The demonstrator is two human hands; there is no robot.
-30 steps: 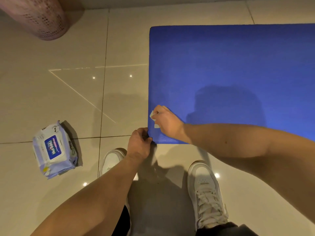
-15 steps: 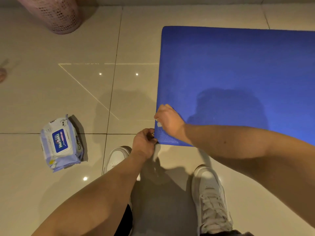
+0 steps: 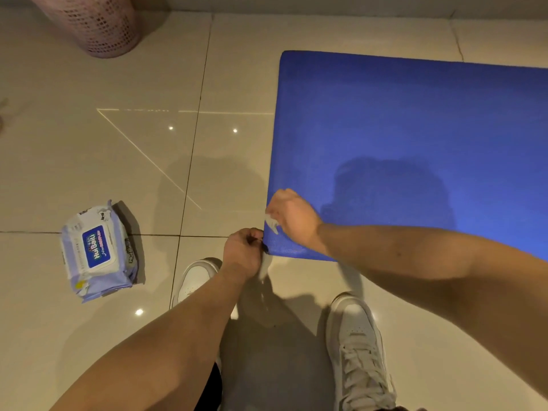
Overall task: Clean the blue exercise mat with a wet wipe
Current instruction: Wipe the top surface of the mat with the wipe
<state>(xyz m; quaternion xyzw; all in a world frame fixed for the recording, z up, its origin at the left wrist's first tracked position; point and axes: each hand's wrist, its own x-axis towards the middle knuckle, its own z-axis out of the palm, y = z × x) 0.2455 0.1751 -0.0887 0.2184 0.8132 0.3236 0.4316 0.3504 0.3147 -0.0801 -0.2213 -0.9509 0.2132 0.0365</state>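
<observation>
The blue exercise mat (image 3: 415,137) lies flat on the tiled floor, filling the right half of the view. My left hand (image 3: 244,252) pinches the mat's near left corner. My right hand (image 3: 292,216) is curled round a white wet wipe (image 3: 271,224), pressed against the mat's left edge just above that corner. Only a small bit of the wipe shows below my fingers.
A pack of wet wipes (image 3: 98,252) lies on the floor to the left. A pink perforated basket (image 3: 95,22) stands at the top left. My two white shoes (image 3: 360,348) are planted just below the mat's near edge.
The view has shifted, so the mat and pack sit further right in frame. My right hand with the wipe has slid a little along the mat's left edge. My left hand keeps its hold.
</observation>
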